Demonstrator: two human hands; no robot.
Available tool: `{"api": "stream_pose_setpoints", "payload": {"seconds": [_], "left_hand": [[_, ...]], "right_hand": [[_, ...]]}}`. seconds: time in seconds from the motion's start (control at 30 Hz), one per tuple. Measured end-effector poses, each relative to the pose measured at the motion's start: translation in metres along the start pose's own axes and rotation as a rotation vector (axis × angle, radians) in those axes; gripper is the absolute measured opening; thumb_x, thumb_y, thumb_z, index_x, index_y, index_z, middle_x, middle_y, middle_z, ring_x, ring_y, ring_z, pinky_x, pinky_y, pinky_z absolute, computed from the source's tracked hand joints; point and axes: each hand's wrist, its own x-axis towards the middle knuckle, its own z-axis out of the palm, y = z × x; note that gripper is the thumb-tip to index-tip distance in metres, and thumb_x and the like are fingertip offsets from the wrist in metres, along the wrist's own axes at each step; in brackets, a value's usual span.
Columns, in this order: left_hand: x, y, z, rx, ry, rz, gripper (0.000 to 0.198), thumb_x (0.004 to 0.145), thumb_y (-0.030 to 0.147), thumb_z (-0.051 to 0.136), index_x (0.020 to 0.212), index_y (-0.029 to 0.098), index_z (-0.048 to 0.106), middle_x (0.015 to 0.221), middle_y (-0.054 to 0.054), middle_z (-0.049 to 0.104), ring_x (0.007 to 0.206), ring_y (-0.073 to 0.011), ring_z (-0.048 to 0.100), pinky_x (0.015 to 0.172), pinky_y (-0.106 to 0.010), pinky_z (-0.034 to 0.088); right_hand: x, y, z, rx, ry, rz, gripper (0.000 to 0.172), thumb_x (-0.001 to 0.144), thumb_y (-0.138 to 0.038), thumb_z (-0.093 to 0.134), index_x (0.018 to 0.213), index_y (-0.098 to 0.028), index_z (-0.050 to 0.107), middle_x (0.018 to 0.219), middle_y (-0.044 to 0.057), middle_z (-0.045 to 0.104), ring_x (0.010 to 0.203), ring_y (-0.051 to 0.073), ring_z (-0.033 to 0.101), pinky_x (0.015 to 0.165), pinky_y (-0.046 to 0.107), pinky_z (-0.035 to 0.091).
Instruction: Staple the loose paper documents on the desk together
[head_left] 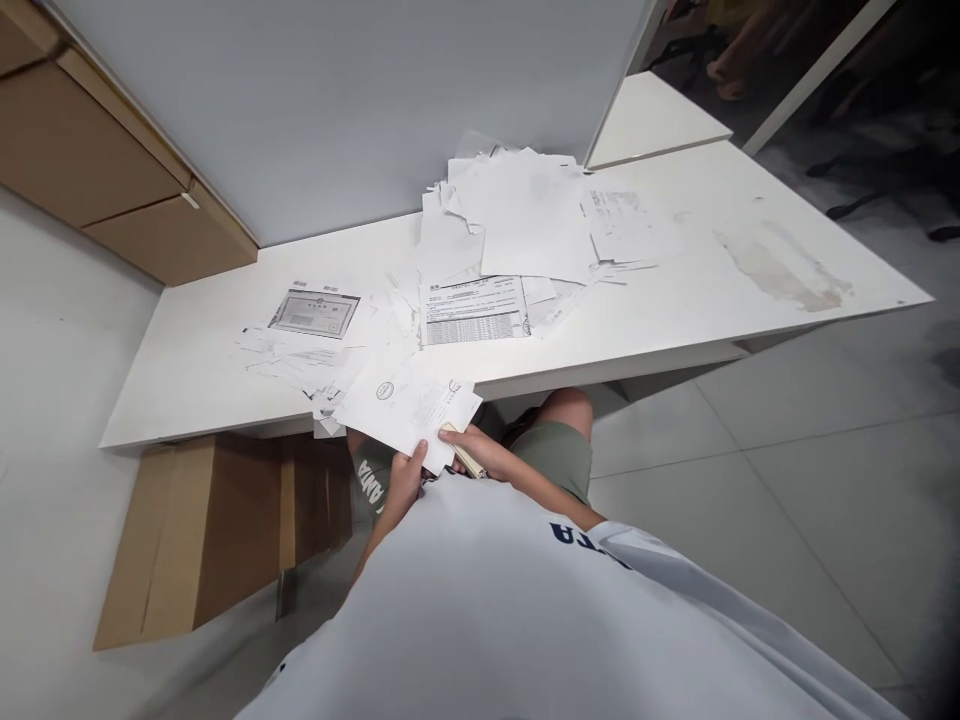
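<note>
Paper [405, 415] with a round stamp [384, 391] extends from the front edge of the counter [675, 290] toward the wearer. Left hand [405, 475] pinches its near edge beneath the thumb; right hand [474, 446] grips what appears to be a beige stapler [466, 458] beside the near corner. For control, hold the paper flat and position fingertips clear of the stapler's ends.

Thin matt paper sheet [405, 408] near the middle, matt paper pile [534, 222] farther off, smooth desktop [667, 295] with a blotchy patch [784, 268] at right, matt cardboard boxes [105, 160] at left, cloth shirt [517, 600] and shorts [556, 462], smooth floor tiles [810, 480]
</note>
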Motion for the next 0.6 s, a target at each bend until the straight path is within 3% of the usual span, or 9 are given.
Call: {"api": "stream_pose_setpoints", "payload": {"seconds": [0.1,0.27,0.37,0.5,0.6], "left_hand": [[0.000,0.007,-0.001,0.056,-0.013,0.047,0.044,0.063,0.060,0.080,0.062,0.018,0.065,0.046,0.000,0.054,0.045,-0.0152,0.048,0.048,-0.030,0.040],[0.000,0.020,0.008,0.092,0.017,0.186,0.039,0.065,0.054,0.080,0.072,0.017,0.070,0.064,-0.006,0.067,0.070,-0.0250,0.064,0.065,-0.035,0.050],[0.003,0.033,0.019,0.127,0.017,0.292,0.045,0.066,0.060,0.076,0.075,0.016,0.068,0.065,-0.005,0.067,0.069,-0.0226,0.063,0.065,-0.032,0.050],[0.010,0.046,0.027,0.065,-0.119,0.482,0.055,0.079,0.068,0.061,0.094,0.016,0.067,0.072,-0.004,0.066,0.061,-0.0152,0.059,0.062,-0.028,0.048],[0.015,0.033,0.015,0.114,-0.077,0.496,0.052,0.082,0.064,0.057,0.100,0.017,0.067,0.077,-0.005,0.067,0.064,-0.0155,0.062,0.064,-0.029,0.050]], "right_hand": [[0.002,0.001,0.000,-0.031,0.023,-0.033,0.046,0.070,-0.057,0.077,0.082,-0.015,0.062,0.055,0.000,0.060,0.041,0.009,0.049,0.037,0.021,0.038],[0.000,-0.002,0.003,-0.048,0.093,-0.152,0.046,0.065,-0.054,0.082,0.084,-0.018,0.060,0.058,-0.002,0.059,0.042,0.008,0.046,0.038,0.021,0.037],[-0.004,-0.017,0.002,-0.037,0.145,-0.233,0.046,0.064,-0.053,0.082,0.085,-0.019,0.060,0.062,-0.002,0.060,0.045,0.008,0.049,0.041,0.021,0.041],[0.010,-0.069,-0.014,-0.035,0.321,-0.342,0.048,0.064,-0.056,0.079,0.085,-0.019,0.057,0.060,-0.004,0.058,0.044,0.009,0.050,0.040,0.021,0.043],[0.044,-0.131,-0.034,-0.014,0.482,-0.462,0.045,0.068,-0.055,0.078,0.083,-0.019,0.054,0.058,-0.004,0.056,0.043,0.009,0.051,0.039,0.021,0.043]]}}
